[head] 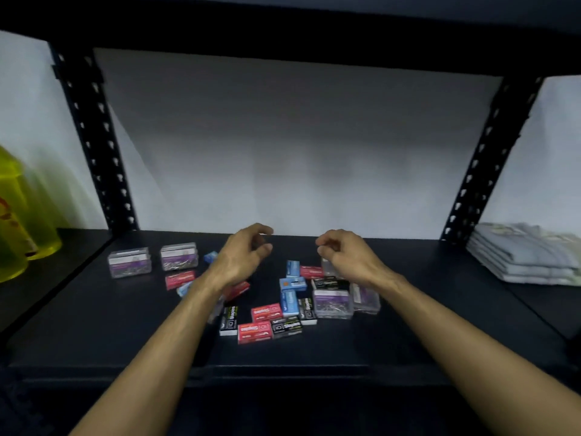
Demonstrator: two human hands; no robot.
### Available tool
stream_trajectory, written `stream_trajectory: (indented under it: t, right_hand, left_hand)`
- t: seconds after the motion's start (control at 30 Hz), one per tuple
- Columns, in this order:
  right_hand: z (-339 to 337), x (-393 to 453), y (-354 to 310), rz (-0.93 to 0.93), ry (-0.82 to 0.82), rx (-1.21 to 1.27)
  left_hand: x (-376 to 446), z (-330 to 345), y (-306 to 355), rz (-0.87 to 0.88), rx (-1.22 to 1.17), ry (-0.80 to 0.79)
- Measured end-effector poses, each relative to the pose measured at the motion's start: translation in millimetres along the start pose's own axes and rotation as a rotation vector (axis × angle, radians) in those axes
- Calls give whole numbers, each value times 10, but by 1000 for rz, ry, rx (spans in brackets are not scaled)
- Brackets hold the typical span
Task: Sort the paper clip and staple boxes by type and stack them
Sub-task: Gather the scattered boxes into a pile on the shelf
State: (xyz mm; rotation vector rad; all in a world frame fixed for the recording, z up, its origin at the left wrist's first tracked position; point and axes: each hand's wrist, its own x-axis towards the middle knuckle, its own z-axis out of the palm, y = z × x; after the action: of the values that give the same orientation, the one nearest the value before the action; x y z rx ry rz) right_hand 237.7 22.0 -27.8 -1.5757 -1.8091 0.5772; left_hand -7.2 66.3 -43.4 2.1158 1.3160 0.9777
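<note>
Both hands empty: left hand and right hand loosely curled above the scattered boxes. Take the near red staple box squarely; stack like with like.

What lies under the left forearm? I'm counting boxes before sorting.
Under the left forearm, a red box and a blue box poke out; anything further beneath is covered.

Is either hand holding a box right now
No, the left hand and right hand hover with loosely curled fingers over the scattered boxes, gripping nothing.
</note>
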Motion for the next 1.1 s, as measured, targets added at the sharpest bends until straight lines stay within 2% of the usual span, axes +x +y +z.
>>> stream_trajectory:
  t: [0.17, 0.4, 0.63, 1.0, 1.1]
  right_hand:
    - [-303, -294, 379, 134, 91, -220]
    - [-321, -565, 559, 335, 31, -522]
    - [-233, -469, 562, 365, -66, -516]
    - [-293, -388, 615, 351, -15, -407]
    - [-311, -388, 633, 344, -29, -363]
  left_hand:
    - [238, 563, 305, 15, -16, -182]
    - [455, 1005, 405, 4, 127, -348]
    - [555, 1108, 395, 0, 215, -443]
    - [541, 1133, 354, 31, 25, -358]
    - [539, 1136, 353, 16, -9, -380]
